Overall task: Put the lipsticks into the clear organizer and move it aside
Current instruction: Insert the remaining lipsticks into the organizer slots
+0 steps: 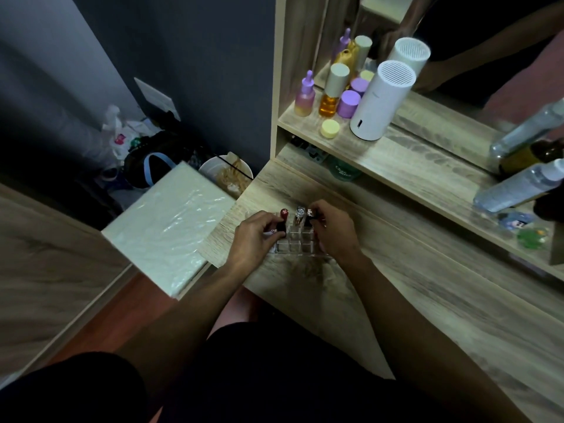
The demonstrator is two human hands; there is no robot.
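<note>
A clear organizer (294,246) with square cells sits on the wooden desk (381,288) near its left end. Three lipsticks stand upright along its far row: a red-capped one (283,217) at the left, a silver-topped one (299,215) in the middle, another silver-topped one (309,217) at the right. My left hand (254,239) is at the organizer's left side with its fingers closed on the red-capped lipstick. My right hand (334,230) is at the right side, its fingertips pinching the right lipstick.
The shelf (406,157) above the desk carries purple and amber bottles (331,93), a yellow jar (330,128), a white cylinder (381,100) and clear bottles (518,186) before a mirror. A plastic-wrapped white box (168,221) lies left of the desk, bags and a bowl behind it.
</note>
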